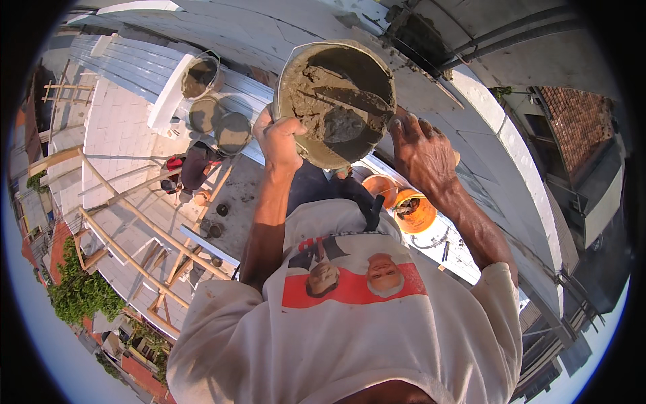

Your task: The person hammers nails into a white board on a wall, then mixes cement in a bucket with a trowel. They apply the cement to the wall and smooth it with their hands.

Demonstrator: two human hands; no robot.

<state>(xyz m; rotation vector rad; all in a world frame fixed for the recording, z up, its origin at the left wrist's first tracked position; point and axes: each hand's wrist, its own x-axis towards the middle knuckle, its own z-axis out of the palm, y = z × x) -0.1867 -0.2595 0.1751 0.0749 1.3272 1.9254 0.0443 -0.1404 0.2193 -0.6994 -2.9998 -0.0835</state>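
Observation:
A round bucket [321,158] of wet grey mortar [311,111] is held up in front of my chest, its mouth facing me. My left hand [279,143] grips its left rim, thumb over the edge. At the right rim, my right hand [425,153] is closed, knuckles up, round what looks like a trowel. The tan rounded end of its handle [457,158] pokes out beside the hand. A dark blade-like strip [353,99] lies across the mortar inside the bucket. Most of the handle is hidden under my fingers.
Several buckets of mortar [233,132] stand on the left, near a crouching person [195,168] below. An orange bucket [414,212] with things inside sits beneath my right forearm. Wooden poles [145,219] form a frame at left. A pale block wall [471,128] runs along the right.

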